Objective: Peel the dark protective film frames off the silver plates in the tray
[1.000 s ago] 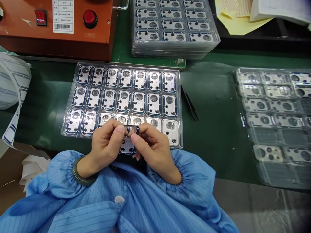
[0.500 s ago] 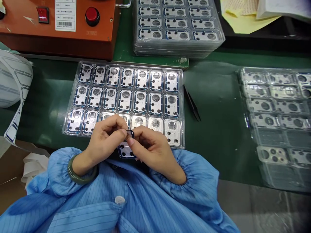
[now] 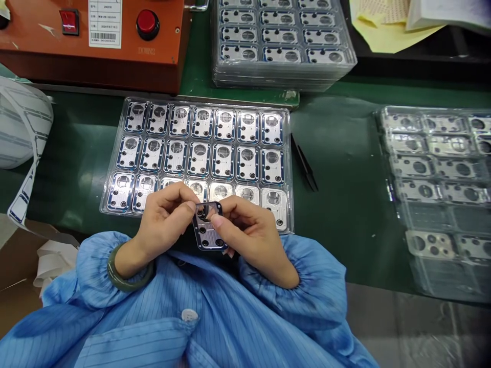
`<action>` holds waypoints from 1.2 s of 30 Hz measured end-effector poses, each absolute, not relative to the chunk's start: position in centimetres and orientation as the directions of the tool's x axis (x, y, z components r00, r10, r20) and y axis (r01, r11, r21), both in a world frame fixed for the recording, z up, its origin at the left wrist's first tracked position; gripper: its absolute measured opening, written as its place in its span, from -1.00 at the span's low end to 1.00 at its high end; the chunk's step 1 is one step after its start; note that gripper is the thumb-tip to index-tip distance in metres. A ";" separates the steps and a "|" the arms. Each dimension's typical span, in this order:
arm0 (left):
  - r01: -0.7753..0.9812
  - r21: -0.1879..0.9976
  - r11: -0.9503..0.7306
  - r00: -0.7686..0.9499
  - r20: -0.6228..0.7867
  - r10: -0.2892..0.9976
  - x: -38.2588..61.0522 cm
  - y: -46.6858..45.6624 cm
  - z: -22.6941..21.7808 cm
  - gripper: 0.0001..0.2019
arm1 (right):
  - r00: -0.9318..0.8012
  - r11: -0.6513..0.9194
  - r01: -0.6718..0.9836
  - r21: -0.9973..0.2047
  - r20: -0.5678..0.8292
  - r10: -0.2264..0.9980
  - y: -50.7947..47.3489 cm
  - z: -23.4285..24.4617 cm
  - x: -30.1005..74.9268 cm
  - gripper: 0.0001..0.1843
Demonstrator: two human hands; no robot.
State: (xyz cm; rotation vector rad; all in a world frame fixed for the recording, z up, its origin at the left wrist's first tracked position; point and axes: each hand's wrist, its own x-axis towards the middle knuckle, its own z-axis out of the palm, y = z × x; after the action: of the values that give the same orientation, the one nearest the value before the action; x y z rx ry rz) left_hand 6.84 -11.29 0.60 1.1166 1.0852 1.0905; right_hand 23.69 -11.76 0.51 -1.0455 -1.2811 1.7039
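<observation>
Pinching a dark-edged metal plate [image 3: 209, 236] at its far end between left hand [image 3: 163, 225] and right hand [image 3: 253, 240], long axis running near-to-far, just above a clear plastic tray [image 3: 288, 153].

One left hand [image 3: 164, 220], one right hand [image 3: 249, 237], one metal plate [image 3: 207, 237], one tweezers [image 3: 305, 168], one tray [image 3: 290, 174], 21 pockets [image 3: 136, 116].

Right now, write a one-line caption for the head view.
Left hand and right hand hold a small plate over a plastic tray of similar plates, tweezers beside it.
</observation>
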 end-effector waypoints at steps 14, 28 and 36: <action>-0.031 0.998 0.047 0.135 -0.043 0.990 7.3 -11.3 1.1 -0.77 | -0.368 -0.239 -0.138 -0.961 -0.174 0.914 -11.6 0.6 23.6 -0.85; -0.067 0.998 0.004 0.027 -0.002 1.000 7.4 -11.6 0.8 -0.82 | -0.341 -0.266 -0.146 -0.953 -0.204 0.918 -11.7 0.7 23.5 -0.72; -0.013 1.000 -0.018 -0.100 0.017 0.995 7.7 -11.5 0.5 -0.84 | -0.250 -0.265 -0.152 -0.952 -0.222 0.942 -12.0 0.6 23.1 -0.75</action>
State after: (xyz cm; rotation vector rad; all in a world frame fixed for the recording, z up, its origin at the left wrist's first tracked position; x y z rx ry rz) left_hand 7.72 -11.53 0.53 1.1628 1.2639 1.3024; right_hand 23.06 -12.02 0.56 -1.1262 -1.1055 1.6484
